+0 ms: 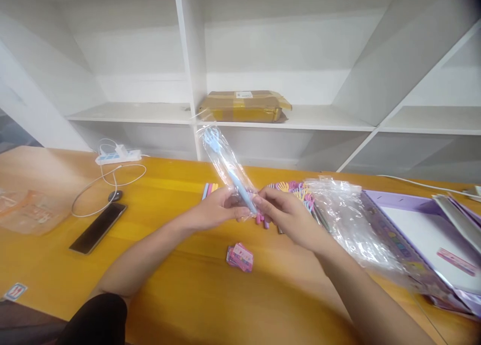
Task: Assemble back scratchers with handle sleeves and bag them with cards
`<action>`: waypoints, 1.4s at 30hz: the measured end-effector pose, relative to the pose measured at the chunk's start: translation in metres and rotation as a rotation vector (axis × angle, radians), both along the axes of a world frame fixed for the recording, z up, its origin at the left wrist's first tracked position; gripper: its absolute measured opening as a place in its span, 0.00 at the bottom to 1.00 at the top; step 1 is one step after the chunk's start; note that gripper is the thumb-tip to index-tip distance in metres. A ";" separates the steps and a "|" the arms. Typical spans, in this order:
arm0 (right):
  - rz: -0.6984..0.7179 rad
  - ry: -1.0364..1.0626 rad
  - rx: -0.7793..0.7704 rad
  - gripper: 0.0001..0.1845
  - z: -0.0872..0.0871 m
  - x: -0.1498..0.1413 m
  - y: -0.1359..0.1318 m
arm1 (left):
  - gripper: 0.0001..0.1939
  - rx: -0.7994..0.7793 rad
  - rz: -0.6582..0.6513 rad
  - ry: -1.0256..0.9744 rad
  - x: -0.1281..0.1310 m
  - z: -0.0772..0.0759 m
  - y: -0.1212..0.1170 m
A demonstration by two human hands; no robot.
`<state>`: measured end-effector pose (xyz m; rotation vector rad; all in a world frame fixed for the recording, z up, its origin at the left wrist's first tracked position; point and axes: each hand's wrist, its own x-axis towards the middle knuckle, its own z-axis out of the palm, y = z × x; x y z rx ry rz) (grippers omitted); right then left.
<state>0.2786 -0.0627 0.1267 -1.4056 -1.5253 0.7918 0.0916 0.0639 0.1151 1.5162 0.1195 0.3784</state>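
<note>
Bagged stick in seemingly half-closed hands

The person's fingers hold a pale-blue stick. Below them are pink-and-purple printed cards, beyond them a yellow-brown carton, rightward a purple, white-floored tray.

Above the table, between the left hand and the right hand, a stick sits inside a plastic sleeve. A stack of cards lies nearer the wearer. Behind the right hand rests a pile of sticks, a heap of sleeves to its right, a tray farther right. At left, a phone lies before a mouse and power strip. Behind, a shelf bears a parcel.
</note>
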 end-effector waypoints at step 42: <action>0.146 0.044 0.161 0.32 -0.012 -0.006 0.005 | 0.23 0.263 0.051 0.094 -0.007 0.005 -0.004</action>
